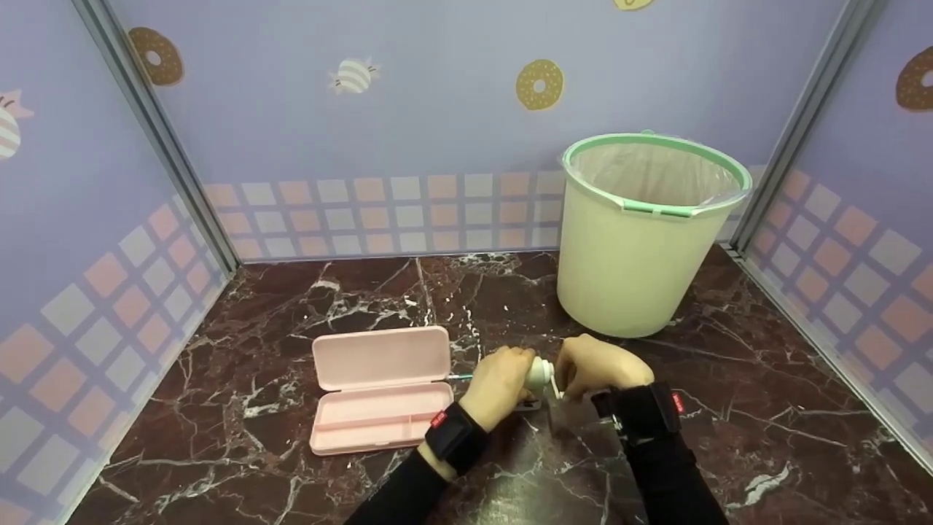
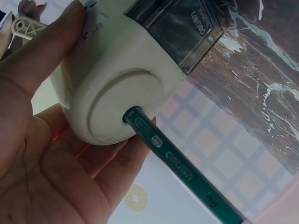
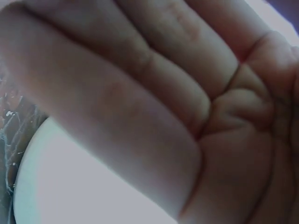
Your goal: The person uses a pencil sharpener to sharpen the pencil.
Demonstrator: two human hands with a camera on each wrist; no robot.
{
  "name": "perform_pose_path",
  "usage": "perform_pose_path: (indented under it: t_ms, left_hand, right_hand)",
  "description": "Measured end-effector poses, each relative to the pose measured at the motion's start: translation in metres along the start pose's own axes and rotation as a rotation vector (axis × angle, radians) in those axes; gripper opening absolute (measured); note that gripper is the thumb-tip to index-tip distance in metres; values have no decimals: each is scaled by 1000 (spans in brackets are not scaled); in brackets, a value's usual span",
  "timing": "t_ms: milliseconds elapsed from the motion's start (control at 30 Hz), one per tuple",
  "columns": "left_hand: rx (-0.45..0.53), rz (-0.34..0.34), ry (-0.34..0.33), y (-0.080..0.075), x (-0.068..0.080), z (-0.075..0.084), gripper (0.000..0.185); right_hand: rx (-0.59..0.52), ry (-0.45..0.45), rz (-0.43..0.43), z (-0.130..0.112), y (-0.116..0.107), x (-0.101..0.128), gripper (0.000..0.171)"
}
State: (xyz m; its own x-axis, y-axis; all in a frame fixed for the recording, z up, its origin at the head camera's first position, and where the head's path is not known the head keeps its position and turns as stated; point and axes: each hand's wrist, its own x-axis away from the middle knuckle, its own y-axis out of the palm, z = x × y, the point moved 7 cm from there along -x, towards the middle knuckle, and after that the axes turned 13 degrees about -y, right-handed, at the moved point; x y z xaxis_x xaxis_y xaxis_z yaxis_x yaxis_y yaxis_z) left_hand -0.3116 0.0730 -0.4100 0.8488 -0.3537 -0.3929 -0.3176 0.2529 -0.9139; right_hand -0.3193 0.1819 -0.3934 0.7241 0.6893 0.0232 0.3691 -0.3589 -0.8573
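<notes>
Cream crank pencil sharpener (image 2: 126, 70) w/ green pencil (image 2: 187, 170) stuck in its front. Left hand (image 1: 499, 385) wraps the body; right hand (image 1: 598, 368) curls at the crank (image 1: 557, 386).

Left wrist view. The left hand (image 2: 42, 154) cups a cream-white pencil sharpener (image 2: 117, 84) from below and behind, thumb (image 2: 44, 51) laid along its upper side, fingers beneath. A dark green pencil (image 2: 182, 168) enters the round recessed front of the sharpener and runs out toward the lower right corner. The sharpener's clear, dark-tinted drawer (image 2: 180, 28) bears small printed lettering — unreadable here. A white crank handle (image 2: 25, 27) shows at upper left. Behind lie the dark marble tabletop (image 2: 261, 84) and a checked wall (image 2: 205, 135).
</notes>
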Motion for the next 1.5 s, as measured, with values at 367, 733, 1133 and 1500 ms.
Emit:
perform_pose_path:
  t_ms: [367, 733, 1133, 1500]
  left_hand:
    - [3, 40, 6, -3, -1, 0, 38]
    - [6, 47, 25, -2, -4, 0, 35]
    - [-73, -101, 44, 7, -9, 1, 48]
    - [-100, -192, 35, 20, -11, 2, 59]
  right_hand:
    - [-5, -61, 76, -12, -13, 4, 15]
    - [120, -165, 281, -11, -30, 2, 12]
    - [125, -154, 327, -10, -33, 1, 15]
    - [109, -117, 309, -7, -32, 1, 13]
